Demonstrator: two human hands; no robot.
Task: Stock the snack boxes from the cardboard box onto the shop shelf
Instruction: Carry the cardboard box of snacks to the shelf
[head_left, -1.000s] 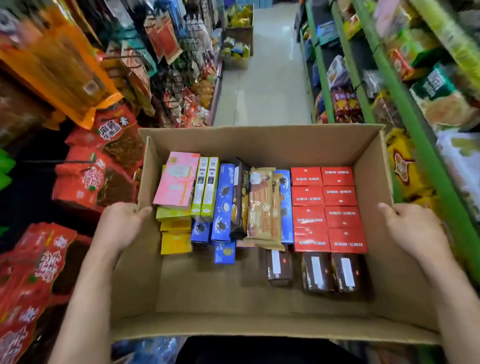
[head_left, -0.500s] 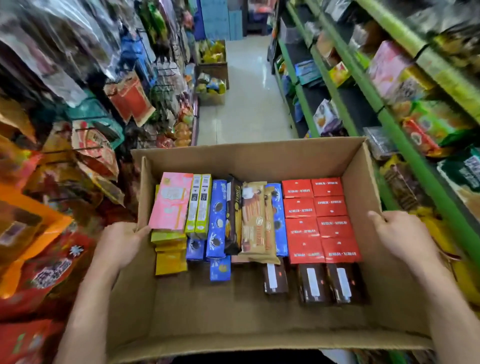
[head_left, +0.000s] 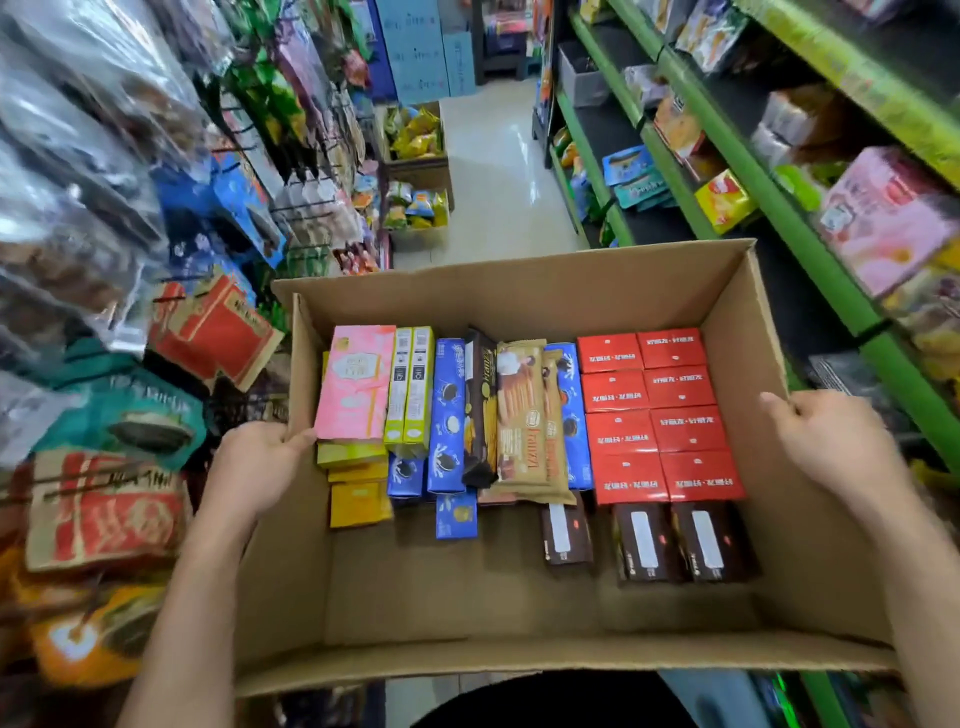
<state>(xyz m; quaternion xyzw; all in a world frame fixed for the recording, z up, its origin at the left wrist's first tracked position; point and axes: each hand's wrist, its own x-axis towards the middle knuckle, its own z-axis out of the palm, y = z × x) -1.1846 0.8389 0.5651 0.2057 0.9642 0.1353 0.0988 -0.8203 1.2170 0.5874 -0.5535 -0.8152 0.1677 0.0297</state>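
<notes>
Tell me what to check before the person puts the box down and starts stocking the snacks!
1. Both hands hold the cardboard box: left hand on the left wall, right hand on the right wall. Ok.
2. Box level, nothing spilling. Ok.
3. Red boxes packed neatly in rows. Ok.
4. Pink box lying loose on top of the yellow ones; might slide. Not ok.
5. Free space on the green shelf to the right. Cannot tell.
6. Aisle floor ahead free to walk. Ok.
</notes>
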